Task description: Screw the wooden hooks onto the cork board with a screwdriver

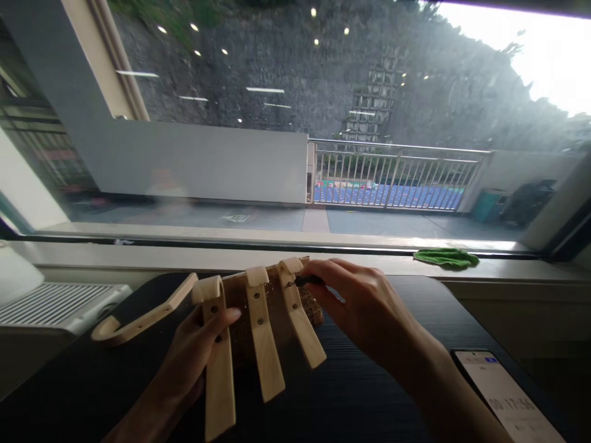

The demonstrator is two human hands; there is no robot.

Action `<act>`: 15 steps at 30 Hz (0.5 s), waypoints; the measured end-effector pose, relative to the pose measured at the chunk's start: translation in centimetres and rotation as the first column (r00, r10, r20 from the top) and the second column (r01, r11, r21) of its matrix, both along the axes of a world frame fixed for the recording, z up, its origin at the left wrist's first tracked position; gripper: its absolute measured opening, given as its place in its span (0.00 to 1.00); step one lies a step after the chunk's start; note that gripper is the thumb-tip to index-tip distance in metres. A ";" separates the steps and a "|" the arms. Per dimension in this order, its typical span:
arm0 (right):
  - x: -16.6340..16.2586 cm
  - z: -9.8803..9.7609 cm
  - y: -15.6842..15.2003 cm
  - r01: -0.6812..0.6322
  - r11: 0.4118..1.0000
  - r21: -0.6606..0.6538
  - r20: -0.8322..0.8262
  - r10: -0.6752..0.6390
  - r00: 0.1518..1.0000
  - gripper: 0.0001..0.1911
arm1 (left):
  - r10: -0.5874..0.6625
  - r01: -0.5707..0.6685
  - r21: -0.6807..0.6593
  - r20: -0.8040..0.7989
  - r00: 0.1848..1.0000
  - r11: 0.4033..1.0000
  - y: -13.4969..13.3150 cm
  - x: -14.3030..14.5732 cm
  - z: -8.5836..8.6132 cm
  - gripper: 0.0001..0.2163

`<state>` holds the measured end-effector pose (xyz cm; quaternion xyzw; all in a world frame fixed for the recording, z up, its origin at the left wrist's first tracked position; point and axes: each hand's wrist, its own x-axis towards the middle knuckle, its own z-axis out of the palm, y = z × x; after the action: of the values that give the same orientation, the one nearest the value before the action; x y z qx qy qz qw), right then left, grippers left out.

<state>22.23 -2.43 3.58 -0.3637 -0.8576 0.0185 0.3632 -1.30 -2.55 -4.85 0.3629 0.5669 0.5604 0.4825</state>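
A brown, rough-edged wooden slab (314,311) carries three pale, curved wooden hooks, forming a hook rack held tilted above the black table. My left hand (191,347) is closed around its left end, thumb on the left hook (220,381). Dark screw heads show on the middle hook (266,366) and the right hook (308,338). Pinched in my right hand (357,292) is a short dark tool (307,280), its tip at the upper screw of the right hook; its full shape is hidden. A loose curved wooden hook (152,320) lies to the left.
The black table (369,394) stands against a window sill (323,258). A phone (508,394) displaying a timer lies at the right. A green cloth (447,258) rests on the sill. On the left is a white slatted appliance (55,304). Beyond the glass is a railing (397,175).
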 end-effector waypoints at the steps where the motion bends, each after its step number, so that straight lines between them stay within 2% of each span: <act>1: 0.1 -0.3 0.1 0.026 1.000 -0.007 0.000 -0.026 1.000 0.09 | -0.006 0.006 -0.006 0.016 1.000 1.000 0.1 -0.2 -0.2 0.20; 6: 0.4 -1.4 0.7 0.197 0.979 -0.053 0.016 -0.197 0.980 0.08 | -0.010 0.011 -0.020 0.054 0.999 1.000 0.4 -0.5 -0.9 0.25; 10: 0.2 -1.3 0.6 0.150 0.983 -0.106 -0.020 -0.153 0.988 0.09 | 0.006 -0.006 -0.002 0.028 1.000 1.000 0.5 -0.4 -1.0 0.24; 15: 0.7 -0.9 0.2 0.098 0.983 -0.154 0.020 -0.096 0.995 0.15 | -0.004 0.004 0.014 0.002 1.000 1.000 0.7 -0.6 -1.3 0.21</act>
<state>22.94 -2.26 2.63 -0.4322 -0.8372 0.0651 0.3288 -1.90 -1.81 -6.15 0.3669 0.5617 0.5639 0.4816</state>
